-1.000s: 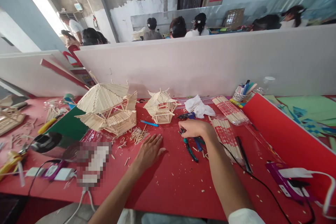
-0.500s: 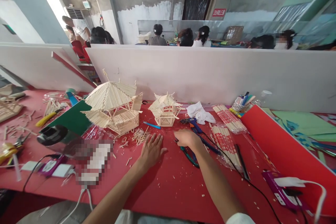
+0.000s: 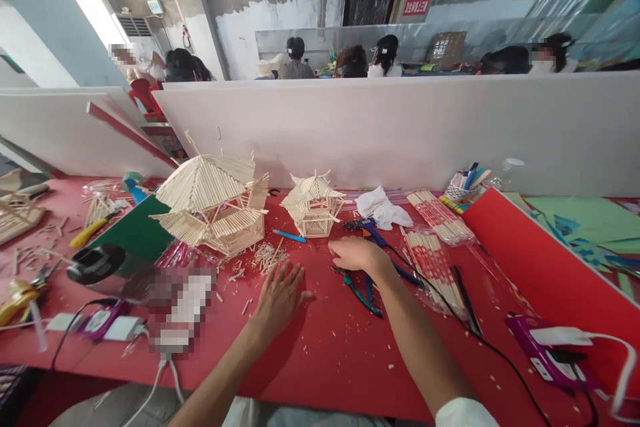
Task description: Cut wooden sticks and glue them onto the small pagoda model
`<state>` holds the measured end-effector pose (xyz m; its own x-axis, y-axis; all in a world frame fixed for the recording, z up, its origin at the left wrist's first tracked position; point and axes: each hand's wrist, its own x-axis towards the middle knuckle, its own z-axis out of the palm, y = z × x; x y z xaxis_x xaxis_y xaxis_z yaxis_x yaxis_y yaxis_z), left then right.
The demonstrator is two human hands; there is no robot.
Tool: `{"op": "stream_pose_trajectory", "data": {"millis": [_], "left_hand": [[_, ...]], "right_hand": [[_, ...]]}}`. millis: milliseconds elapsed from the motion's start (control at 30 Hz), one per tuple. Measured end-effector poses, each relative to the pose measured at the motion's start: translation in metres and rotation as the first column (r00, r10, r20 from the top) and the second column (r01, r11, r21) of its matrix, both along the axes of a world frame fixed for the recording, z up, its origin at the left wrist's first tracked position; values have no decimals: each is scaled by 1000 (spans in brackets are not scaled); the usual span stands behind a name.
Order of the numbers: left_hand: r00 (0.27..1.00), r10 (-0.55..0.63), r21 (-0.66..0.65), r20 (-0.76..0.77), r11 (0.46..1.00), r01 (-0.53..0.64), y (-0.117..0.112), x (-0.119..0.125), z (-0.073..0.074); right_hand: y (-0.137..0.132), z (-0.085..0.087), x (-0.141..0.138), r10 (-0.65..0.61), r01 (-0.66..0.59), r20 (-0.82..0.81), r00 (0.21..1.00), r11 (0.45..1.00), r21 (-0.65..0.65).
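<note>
My left hand [image 3: 280, 295] lies palm down on the red table with its fingers spread, just right of a pile of short cut sticks [image 3: 269, 257]. My right hand [image 3: 359, 256] is stretched low over the table, fingers pointing left and nothing visible in them. Under and beside it are teal-handled pliers [image 3: 361, 295] and a blue glue gun [image 3: 371, 229], partly covered by the hand and wrist. Beyond my hands stand a small pavilion of wooden sticks [image 3: 315, 208] and, to its left, a larger one [image 3: 213, 203]. A blue pen [image 3: 289, 235] lies between them and my left hand.
Packs of sticks [image 3: 434, 265], a white cloth [image 3: 384, 208] and a red board [image 3: 540, 280] are on the right. A black cord crosses there. At left are a green board [image 3: 143, 230], a yellow-handled tool [image 3: 90, 230] and power strips. A white partition [image 3: 375, 133] stands behind.
My right hand has lifted slightly off the pliers and its fingers have stretched out. My left hand has slid a little left and nearer. The camera view has tilted slightly down.
</note>
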<state>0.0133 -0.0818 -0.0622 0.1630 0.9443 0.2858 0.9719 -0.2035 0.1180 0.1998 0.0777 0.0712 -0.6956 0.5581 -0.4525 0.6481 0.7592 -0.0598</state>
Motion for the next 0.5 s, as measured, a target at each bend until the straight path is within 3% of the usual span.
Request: {"op": "stream_pose_trajectory", "data": {"millis": [233,500], "left_hand": [[998,46,-17,-45,999,-47,-2,7,-2],[988,90,6,-128,996,-90,13,17,9]], "right_hand": [[4,3,6,16,-17,-45,999,1000,-7],[7,7,17,21,-22,-116,993,1000,-1]]}}
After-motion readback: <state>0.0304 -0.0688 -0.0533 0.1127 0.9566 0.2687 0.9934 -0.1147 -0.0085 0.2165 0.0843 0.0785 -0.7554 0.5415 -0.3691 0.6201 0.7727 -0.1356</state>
